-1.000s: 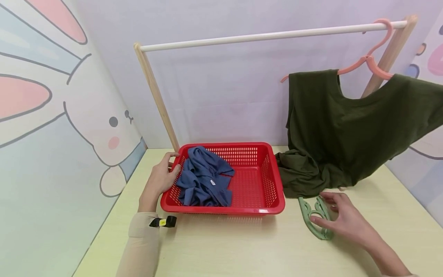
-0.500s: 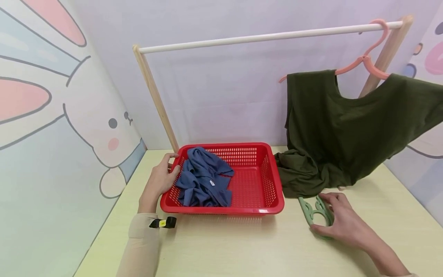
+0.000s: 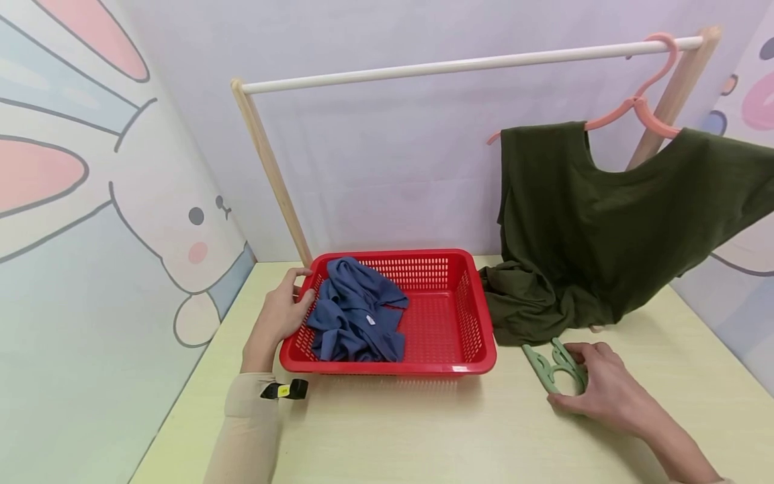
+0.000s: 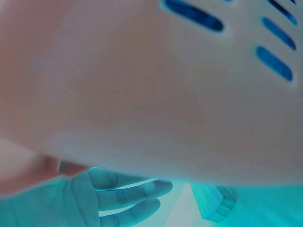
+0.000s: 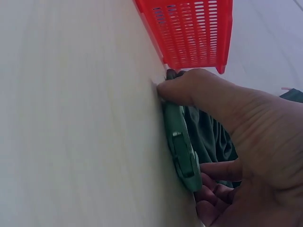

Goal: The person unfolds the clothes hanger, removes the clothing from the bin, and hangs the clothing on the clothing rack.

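Note:
My right hand (image 3: pixel 605 390) pinches a green folding clothes hanger (image 3: pixel 547 370), thumb at its near end and fingers at its right side. In the right wrist view the folded hanger (image 5: pixel 179 146) lies low along the tabletop between thumb and fingertips. On the other side, my left hand (image 3: pixel 285 306) grips the left rim of a red plastic basket (image 3: pixel 396 367), its thumb over the edge. A crumpled blue garment (image 3: pixel 357 316) fills the basket's left half. In the left wrist view the basket wall, washed out in colour, hides part of the left hand (image 4: pixel 118 198).
Behind stands a rack with a white rail (image 3: pixel 447 66) and wooden posts. From its right end hangs a dark green shirt (image 3: pixel 605 208) on a pink hanger (image 3: pixel 655 121); the shirt's lower part bunches on the table (image 3: pixel 423 437) beside the basket. A printed wall closes the left side.
The right thumb and fingers have closed in on the green hanger, which has turned slightly and shifted a little right. The left hand and basket stay put.

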A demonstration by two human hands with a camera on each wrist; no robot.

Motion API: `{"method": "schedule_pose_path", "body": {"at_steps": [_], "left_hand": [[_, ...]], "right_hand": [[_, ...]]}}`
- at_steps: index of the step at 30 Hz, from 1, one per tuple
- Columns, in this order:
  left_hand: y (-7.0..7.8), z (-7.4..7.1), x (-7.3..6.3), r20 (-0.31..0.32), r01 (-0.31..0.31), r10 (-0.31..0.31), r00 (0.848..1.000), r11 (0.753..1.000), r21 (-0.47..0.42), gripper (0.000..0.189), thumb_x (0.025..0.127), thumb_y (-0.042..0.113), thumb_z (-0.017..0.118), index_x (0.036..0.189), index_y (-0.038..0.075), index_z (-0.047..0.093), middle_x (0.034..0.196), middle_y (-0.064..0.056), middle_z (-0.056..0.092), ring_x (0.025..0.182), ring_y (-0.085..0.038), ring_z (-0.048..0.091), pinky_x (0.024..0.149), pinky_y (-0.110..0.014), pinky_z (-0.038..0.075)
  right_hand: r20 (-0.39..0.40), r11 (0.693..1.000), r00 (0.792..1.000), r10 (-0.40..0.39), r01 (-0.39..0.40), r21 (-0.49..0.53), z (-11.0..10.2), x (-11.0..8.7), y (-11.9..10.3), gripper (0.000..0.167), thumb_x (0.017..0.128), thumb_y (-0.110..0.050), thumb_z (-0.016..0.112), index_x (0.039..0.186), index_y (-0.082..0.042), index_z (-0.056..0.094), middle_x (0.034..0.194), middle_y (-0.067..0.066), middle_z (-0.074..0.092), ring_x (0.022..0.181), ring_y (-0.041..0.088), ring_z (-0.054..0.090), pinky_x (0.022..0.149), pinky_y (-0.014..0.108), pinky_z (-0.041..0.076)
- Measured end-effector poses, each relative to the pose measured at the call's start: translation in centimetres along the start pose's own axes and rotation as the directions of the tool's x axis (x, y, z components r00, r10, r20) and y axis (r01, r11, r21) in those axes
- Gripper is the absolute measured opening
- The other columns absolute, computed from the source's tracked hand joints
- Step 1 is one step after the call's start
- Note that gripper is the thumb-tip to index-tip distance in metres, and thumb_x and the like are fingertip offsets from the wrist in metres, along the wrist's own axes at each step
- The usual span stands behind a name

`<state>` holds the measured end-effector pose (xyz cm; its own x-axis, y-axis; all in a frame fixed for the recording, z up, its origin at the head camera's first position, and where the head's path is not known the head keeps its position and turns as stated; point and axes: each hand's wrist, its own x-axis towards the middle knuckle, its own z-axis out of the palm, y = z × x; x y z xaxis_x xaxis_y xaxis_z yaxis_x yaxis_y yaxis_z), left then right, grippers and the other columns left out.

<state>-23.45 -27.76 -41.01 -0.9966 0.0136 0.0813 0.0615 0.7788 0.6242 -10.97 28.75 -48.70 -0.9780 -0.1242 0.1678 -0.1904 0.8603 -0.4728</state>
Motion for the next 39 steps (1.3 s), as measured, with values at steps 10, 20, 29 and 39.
{"method": "schedule_pose_path", "body": {"at_steps": [10, 20, 29, 39], "left_hand": [[0.0, -0.1, 0.0, 0.004, 0.007, -0.007, 1.0, 1.0, -0.001, 0.05, 0.115, 0.026, 0.057, 0.162, 0.014, 0.044, 0.133, -0.028, 0.07, 0.109, -0.039, 0.074, 0.093, -0.058, 0.066], [-0.1, 0.0, 0.1, 0.014, 0.016, -0.016, 1.0, 1.0, -0.008, 0.051, 0.115, 0.026, 0.058, 0.163, 0.015, 0.043, 0.133, -0.028, 0.069, 0.108, -0.039, 0.074, 0.093, -0.058, 0.066], [-0.2, 0.1, 0.0, 0.024, 0.024, -0.024, 0.999, 1.0, -0.02, 0.052, 0.115, 0.026, 0.059, 0.163, 0.016, 0.042, 0.132, -0.027, 0.069, 0.105, -0.037, 0.073, 0.092, -0.057, 0.066], [-0.1, 0.0, 0.0, 0.009, 0.017, -0.017, 1.0, 1.0, -0.009, 0.051, 0.115, 0.026, 0.058, 0.163, 0.015, 0.043, 0.13, -0.027, 0.07, 0.104, -0.037, 0.073, 0.093, -0.057, 0.066]], "right_hand": [[0.003, 0.998, 0.999, -0.033, 0.033, 0.047, -1.5, -0.2, 0.0, 0.101, 0.064, -0.032, 0.108, 0.144, 0.008, 0.06, 0.122, 0.024, 0.059, 0.106, 0.032, 0.058, 0.081, 0.032, 0.049], [-0.087, 0.994, 0.996, -0.023, 0.032, 0.103, -3.8, 0.8, -0.9, 0.1, 0.071, -0.029, 0.107, 0.149, 0.007, 0.055, 0.131, 0.025, 0.053, 0.109, 0.039, 0.056, 0.078, 0.02, 0.041], [-0.146, 0.992, 0.988, -0.041, 0.057, 0.112, -5.9, 3.0, -2.7, 0.102, 0.075, -0.025, 0.104, 0.155, 0.008, 0.05, 0.127, 0.026, 0.048, 0.107, 0.033, 0.049, 0.078, 0.017, 0.037], [-0.191, 0.991, 0.982, -0.004, 0.029, 0.129, -8.3, 5.7, -5.6, 0.104, 0.079, -0.03, 0.103, 0.161, 0.003, 0.047, 0.136, 0.026, 0.046, 0.113, 0.034, 0.048, 0.077, 0.022, 0.039]]}}
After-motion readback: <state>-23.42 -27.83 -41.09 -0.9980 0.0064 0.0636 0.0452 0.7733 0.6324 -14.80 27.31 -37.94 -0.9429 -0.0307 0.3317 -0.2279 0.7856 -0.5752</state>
